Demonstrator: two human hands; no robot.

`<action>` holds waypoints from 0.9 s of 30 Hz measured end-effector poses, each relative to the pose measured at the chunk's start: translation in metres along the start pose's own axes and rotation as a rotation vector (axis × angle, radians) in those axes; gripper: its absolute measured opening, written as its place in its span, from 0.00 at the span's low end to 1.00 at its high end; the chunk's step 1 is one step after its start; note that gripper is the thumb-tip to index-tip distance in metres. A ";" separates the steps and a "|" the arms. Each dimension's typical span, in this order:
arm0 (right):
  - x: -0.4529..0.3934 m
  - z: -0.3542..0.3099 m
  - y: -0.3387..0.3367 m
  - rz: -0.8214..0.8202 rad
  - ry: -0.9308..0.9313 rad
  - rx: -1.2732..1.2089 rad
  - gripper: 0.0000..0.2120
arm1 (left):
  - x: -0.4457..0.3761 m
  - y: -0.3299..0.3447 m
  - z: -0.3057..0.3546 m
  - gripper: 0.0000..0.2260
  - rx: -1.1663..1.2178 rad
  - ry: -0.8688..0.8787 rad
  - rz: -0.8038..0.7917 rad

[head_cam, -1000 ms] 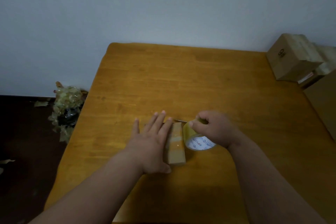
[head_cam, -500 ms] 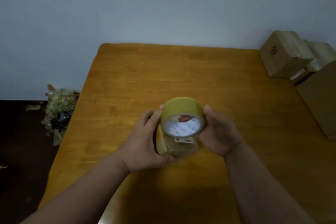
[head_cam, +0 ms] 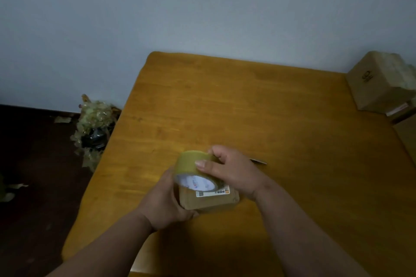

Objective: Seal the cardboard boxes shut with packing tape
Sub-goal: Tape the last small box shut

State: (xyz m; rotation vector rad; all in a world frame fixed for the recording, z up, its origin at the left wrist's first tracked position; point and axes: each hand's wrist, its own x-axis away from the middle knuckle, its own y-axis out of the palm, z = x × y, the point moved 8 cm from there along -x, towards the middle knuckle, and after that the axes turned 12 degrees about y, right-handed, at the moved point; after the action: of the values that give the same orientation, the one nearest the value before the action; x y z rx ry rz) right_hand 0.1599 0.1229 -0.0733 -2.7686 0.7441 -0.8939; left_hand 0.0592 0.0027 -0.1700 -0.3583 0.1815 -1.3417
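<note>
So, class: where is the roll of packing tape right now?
Head view, centre: tape roll gripped by right hand atop small box held by left hand.

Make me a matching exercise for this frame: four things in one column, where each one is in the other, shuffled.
Things:
1. tape roll
2. small cardboard box
3. stacked cardboard boxes
4. heap of crumpled tape scraps

Places:
A. on the floor, left of the table
B. at the table's far right edge
C. gripped by the right hand, on top of the box
D. held from the left side by the left hand, near the table's front

Pairs: 1-C, 2-D, 3-B, 4-A
</note>
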 end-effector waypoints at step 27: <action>0.017 0.020 -0.070 0.258 0.186 0.619 0.05 | -0.002 -0.012 0.009 0.64 -0.452 -0.076 -0.106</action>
State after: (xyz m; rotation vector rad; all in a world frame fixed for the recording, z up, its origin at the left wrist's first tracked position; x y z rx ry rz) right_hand 0.2124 0.1750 -0.0621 -2.0252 0.6839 -1.1074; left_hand 0.0508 0.0040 -0.1576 -0.8072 0.4094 -1.3835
